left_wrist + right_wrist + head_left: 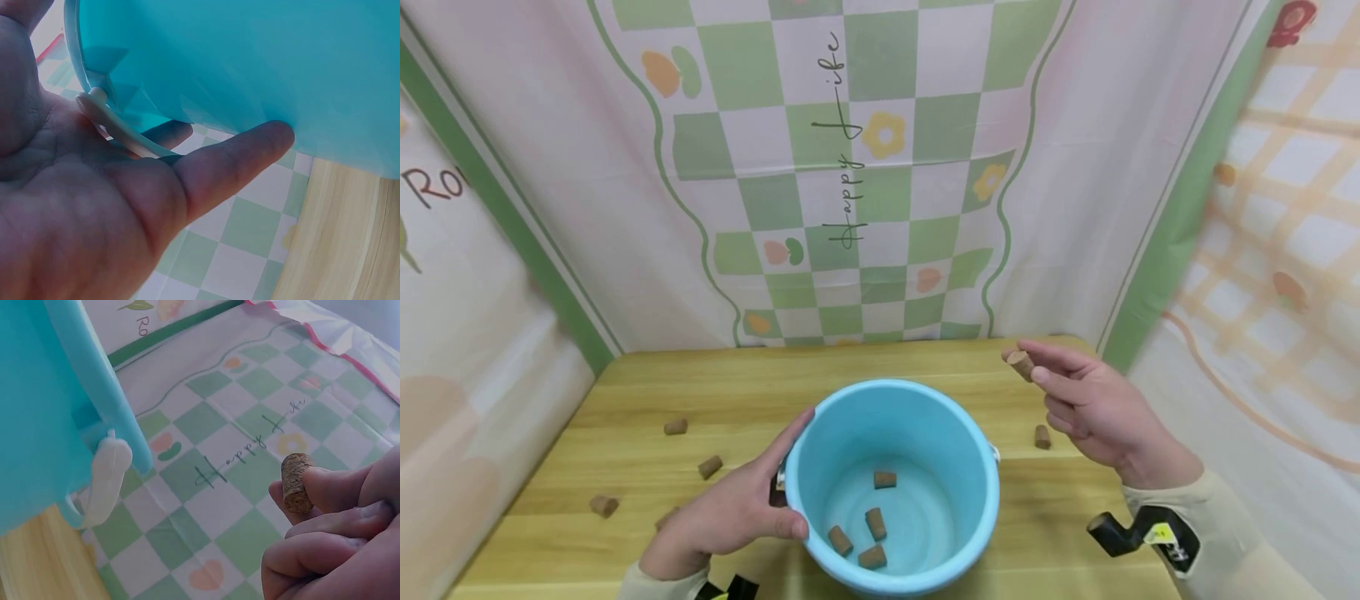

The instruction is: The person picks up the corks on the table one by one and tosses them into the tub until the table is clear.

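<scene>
A light blue bucket (pixel 892 387) stands upright on the wooden table, with several corks (pixel 872 557) lying on its bottom. My left hand (pixel 737 500) rests against the bucket's left outer side, thumb and fingers spread and fairly straight. In the left wrist view, one extended finger (pixel 237 164) touches the bucket wall beneath the white handle (pixel 119 131). To the right of the bucket, my right hand (pixel 1097 408) is raised and pinches a cork (pixel 1020 365) between thumb and fingers. That held cork (pixel 297 483) also shows in the right wrist view, away from the bucket rim.
Loose corks lie on the table left of the bucket, among them one at the back (pixel 676 427), one nearer the bucket (pixel 710 467) and one farther left (pixel 604 506). Another cork (pixel 1042 437) lies near my right hand. A checked cloth (pixel 880 208) hangs behind the table.
</scene>
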Demonstrator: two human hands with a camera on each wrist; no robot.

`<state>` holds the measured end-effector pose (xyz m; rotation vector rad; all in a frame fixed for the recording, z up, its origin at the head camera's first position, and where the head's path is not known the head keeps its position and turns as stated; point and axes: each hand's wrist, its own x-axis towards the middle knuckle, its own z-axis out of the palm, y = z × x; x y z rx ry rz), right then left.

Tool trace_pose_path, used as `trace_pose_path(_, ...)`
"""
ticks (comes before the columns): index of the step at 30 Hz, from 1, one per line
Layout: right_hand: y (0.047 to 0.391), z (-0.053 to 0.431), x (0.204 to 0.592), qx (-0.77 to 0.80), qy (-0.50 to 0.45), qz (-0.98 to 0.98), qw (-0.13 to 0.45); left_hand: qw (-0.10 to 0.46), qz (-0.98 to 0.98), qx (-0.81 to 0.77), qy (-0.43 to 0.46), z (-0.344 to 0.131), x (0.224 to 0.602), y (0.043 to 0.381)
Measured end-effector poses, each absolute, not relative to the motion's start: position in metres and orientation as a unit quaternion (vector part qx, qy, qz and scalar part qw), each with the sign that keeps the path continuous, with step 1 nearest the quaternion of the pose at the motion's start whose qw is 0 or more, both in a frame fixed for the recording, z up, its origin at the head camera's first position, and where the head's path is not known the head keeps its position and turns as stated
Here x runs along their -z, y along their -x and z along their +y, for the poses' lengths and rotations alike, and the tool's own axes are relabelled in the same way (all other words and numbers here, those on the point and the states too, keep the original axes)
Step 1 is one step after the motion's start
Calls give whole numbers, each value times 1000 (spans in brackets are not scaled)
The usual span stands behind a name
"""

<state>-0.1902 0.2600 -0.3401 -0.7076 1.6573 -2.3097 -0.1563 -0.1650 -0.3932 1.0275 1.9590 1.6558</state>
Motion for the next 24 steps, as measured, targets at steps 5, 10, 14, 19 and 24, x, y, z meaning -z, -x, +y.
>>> trace_pose_path(5,182,247,332,730,236,639,52,189,696,-590,-363,-165,392,156)
trace_pose_path(10,176,236,324,685,235,689,32,198,681,-602,-366,-164,392,156)
trace_pose_path(14,169,228,317,646,236,725,25,196,685,-598,-367,-165,392,156)
trace_pose_path(19,160,219,311,584,225,780,15,190,695,-591,-362,-165,392,156)
trace_pose_path(24,154,211,310,529,239,814,-8,189,697,-589,-362,-165,392,156)
